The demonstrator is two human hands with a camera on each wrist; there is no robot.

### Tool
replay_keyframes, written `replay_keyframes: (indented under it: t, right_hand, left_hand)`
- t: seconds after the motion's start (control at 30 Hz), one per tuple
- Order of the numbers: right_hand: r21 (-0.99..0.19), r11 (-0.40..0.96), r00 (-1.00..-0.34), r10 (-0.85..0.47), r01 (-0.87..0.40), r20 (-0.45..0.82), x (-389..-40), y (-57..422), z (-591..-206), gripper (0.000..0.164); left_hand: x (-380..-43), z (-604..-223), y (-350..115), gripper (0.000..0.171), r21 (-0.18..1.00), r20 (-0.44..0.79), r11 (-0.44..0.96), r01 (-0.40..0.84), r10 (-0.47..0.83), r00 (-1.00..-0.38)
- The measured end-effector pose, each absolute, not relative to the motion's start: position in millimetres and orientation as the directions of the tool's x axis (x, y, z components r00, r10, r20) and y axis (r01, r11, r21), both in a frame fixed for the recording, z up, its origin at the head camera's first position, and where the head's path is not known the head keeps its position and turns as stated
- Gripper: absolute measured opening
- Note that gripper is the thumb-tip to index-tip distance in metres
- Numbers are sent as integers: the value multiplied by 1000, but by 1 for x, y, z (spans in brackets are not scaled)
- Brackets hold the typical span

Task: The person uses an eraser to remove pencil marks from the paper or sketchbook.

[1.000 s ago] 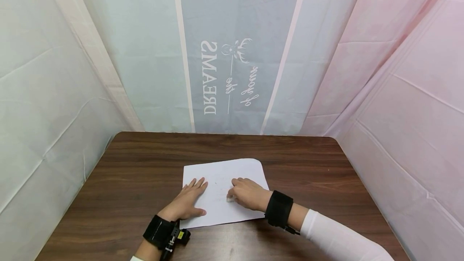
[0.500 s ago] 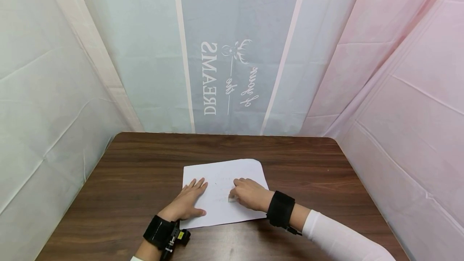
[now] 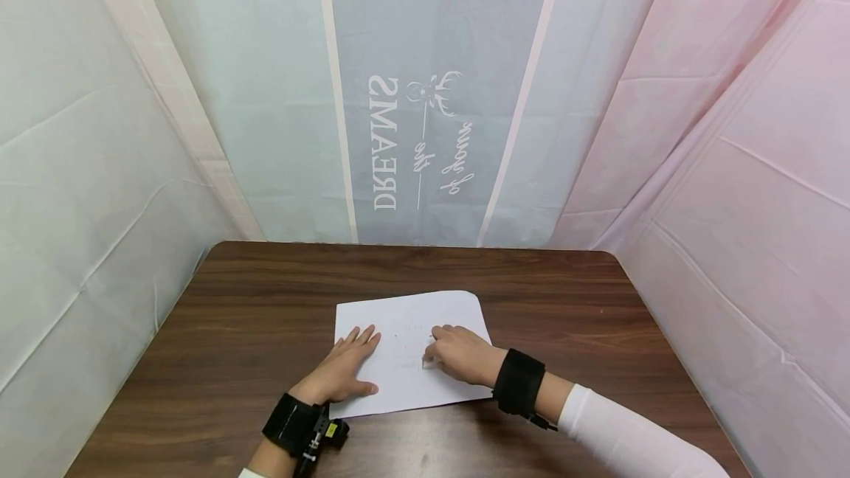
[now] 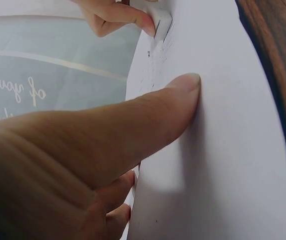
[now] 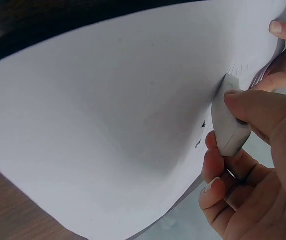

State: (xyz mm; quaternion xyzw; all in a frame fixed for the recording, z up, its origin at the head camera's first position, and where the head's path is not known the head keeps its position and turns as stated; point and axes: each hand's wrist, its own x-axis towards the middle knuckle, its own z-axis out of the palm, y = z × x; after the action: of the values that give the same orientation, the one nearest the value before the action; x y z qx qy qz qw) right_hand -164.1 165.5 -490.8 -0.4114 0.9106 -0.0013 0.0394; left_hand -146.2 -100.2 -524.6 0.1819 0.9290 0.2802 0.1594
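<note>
A white sheet of paper (image 3: 398, 393) lies on the wooden table, with faint dark marks and a few dark crumbs on it. My left hand (image 3: 341, 369) rests flat on the paper's left side, fingers spread; its thumb (image 4: 153, 112) presses the sheet in the left wrist view. Between thumb and fingers, my right hand (image 3: 461, 355) pinches a white block eraser (image 5: 228, 120), its edge down against the paper. Grey smudges show on the eraser's side. The eraser (image 4: 162, 24) also appears beyond my left thumb, close to the pencil-like strokes.
The dark brown wooden table (image 3: 265, 293) extends around the sheet on every side. Behind it hangs a pale blue-grey cloth (image 3: 438, 35) with printed lettering, and light cloths flank both sides. Each wrist wears a black strap (image 3: 518, 382).
My right hand has slid slightly to the right across the paper with the eraser in its grip. My left hand and the sheet have stayed in place.
</note>
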Motion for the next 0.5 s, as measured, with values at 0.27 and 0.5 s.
replay_keyframes:
  t: [0.27,0.5]
  right_hand:
    - [-27,666,-663,-745,-745,-70,-165,167,-490,19]
    - [-20,669,-667,-742,-743,-68,-164,169,-490,19]
  left_hand:
    - [-147,-525,-101,89,576,-197,778,249,428,-882]
    - [-147,-524,-101,89,576,-199,779,248,428,-881]
